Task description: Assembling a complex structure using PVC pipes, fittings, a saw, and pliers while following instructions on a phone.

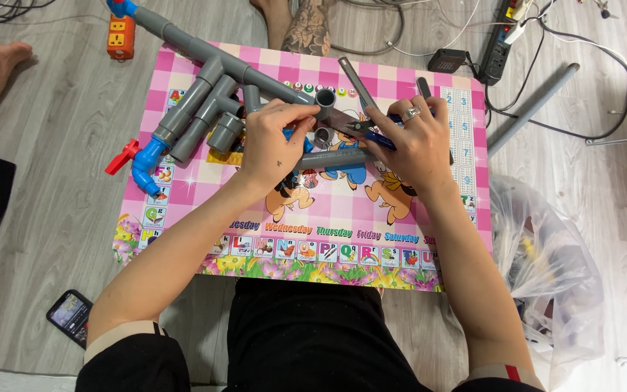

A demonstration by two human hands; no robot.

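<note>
My left hand [273, 145] grips a short grey pipe piece [325, 99], holding it upright over the pink picture mat [328, 210]. My right hand [414, 145], a ring on one finger, holds a blue-handled pipe cutter [371, 134] whose metal jaws [350, 123] close in on the pipe piece. A grey pipe length [332, 157] lies on the mat under both hands. A small grey coupling [322, 136] stands just below the held piece.
A grey pipe assembly [205, 101] with a blue valve and red handle [136, 156] lies at the mat's left. A loose pipe [535, 105], power strips [498, 43], cables, a plastic bag [546, 261], a phone [70, 316] and other people's feet surround the mat.
</note>
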